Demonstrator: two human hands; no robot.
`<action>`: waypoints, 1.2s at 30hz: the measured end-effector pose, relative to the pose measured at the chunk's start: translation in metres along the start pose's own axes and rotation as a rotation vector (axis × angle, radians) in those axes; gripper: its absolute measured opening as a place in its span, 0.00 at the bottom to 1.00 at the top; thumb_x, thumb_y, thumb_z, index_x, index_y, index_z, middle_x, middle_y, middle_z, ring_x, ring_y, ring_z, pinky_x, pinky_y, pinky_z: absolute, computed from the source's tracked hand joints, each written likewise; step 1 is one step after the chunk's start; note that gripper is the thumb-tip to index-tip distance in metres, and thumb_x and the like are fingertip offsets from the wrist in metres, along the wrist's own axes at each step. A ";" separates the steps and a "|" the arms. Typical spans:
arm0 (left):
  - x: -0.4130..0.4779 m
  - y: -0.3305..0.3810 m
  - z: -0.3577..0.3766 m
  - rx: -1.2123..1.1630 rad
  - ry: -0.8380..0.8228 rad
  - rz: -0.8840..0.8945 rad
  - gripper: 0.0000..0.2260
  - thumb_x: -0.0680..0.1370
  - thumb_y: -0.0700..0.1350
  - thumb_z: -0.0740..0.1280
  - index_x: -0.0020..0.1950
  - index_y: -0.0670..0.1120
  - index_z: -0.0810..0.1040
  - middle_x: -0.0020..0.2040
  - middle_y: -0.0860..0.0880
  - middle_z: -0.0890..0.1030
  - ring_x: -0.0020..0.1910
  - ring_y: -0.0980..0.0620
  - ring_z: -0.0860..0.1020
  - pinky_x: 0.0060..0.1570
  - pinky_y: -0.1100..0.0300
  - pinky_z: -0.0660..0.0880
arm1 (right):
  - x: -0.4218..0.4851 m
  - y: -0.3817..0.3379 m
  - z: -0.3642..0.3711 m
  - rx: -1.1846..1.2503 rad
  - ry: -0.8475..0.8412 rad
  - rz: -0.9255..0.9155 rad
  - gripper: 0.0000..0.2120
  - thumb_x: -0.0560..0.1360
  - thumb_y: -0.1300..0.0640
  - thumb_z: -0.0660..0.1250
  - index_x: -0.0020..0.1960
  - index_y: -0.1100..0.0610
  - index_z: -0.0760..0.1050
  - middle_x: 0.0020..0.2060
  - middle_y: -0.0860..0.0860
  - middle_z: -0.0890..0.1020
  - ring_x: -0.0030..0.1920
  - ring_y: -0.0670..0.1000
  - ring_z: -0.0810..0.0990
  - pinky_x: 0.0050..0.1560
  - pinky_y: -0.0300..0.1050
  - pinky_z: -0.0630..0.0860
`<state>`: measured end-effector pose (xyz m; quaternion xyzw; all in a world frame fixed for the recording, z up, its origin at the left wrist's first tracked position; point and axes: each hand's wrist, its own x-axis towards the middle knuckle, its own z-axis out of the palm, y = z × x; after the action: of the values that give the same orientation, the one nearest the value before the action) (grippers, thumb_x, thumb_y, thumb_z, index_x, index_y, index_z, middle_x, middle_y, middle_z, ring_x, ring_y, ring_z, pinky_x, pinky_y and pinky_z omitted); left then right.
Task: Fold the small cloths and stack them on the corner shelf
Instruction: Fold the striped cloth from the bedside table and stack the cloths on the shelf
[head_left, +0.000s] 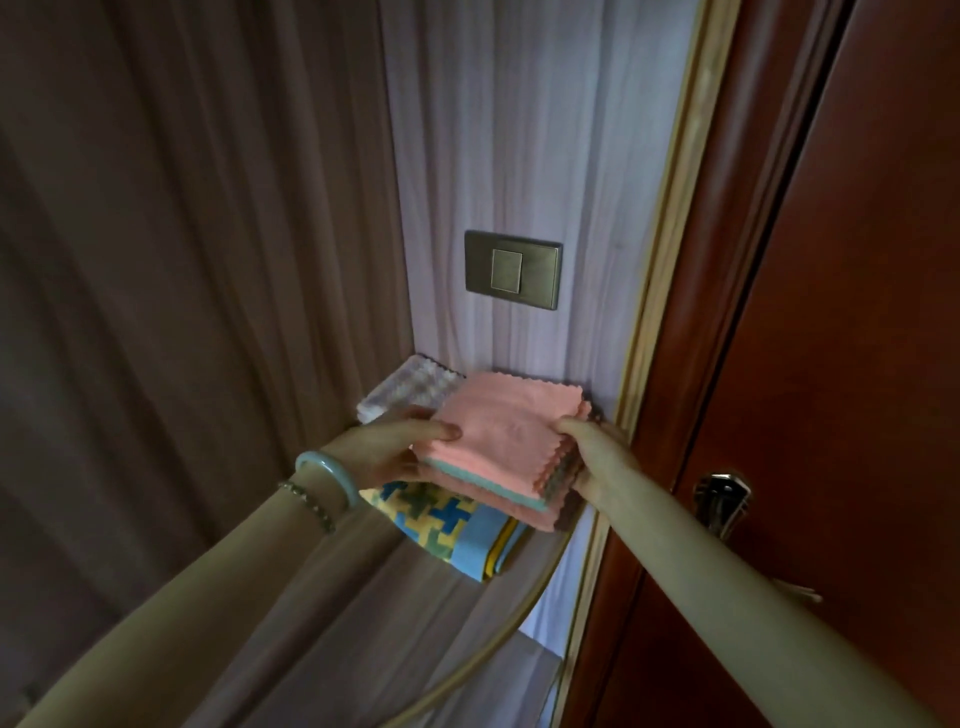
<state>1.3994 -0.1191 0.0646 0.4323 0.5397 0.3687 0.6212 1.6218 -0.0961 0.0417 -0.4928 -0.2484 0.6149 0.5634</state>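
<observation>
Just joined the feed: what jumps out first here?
The stack of pink cloths at centre stands out, gripped at its edges by the left hand and right hand, over a blue-and-yellow patterned cloth in the corner. Above it a metal wall switch sits on the wall; a reddish wooden door fills the right side.

Dim interior, wide-angle view. Light is strongest on the pale lilac wall panel (524, 156) and the folded pink cloth (514, 423); the brown pleated curtain (182, 260) lies in shadow. Edges of the red-brown wooden door (841, 270) bow; lower corners are soft.
</observation>
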 end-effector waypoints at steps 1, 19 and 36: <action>0.001 0.000 0.001 0.038 0.087 0.045 0.23 0.69 0.44 0.76 0.62 0.45 0.74 0.57 0.45 0.80 0.51 0.48 0.81 0.43 0.56 0.80 | 0.000 0.003 0.001 0.016 0.010 0.021 0.15 0.71 0.68 0.68 0.58 0.63 0.77 0.40 0.57 0.82 0.30 0.51 0.81 0.27 0.40 0.78; 0.035 0.005 -0.001 1.492 0.182 0.695 0.38 0.70 0.65 0.38 0.77 0.50 0.57 0.78 0.48 0.57 0.76 0.47 0.54 0.73 0.45 0.48 | -0.012 0.012 0.026 -1.412 -0.021 -0.932 0.25 0.78 0.49 0.61 0.72 0.56 0.63 0.72 0.56 0.62 0.73 0.56 0.56 0.72 0.51 0.52; 0.035 -0.039 -0.013 1.465 0.033 0.481 0.32 0.71 0.66 0.35 0.76 0.61 0.43 0.79 0.52 0.44 0.77 0.50 0.43 0.73 0.45 0.37 | -0.017 0.040 0.014 -1.912 -0.243 -0.579 0.30 0.79 0.37 0.44 0.77 0.45 0.43 0.78 0.49 0.44 0.77 0.53 0.41 0.73 0.58 0.35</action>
<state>1.3912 -0.0987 0.0151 0.8330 0.5465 0.0487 0.0710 1.5890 -0.1186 0.0183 -0.5927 -0.8037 0.0431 0.0300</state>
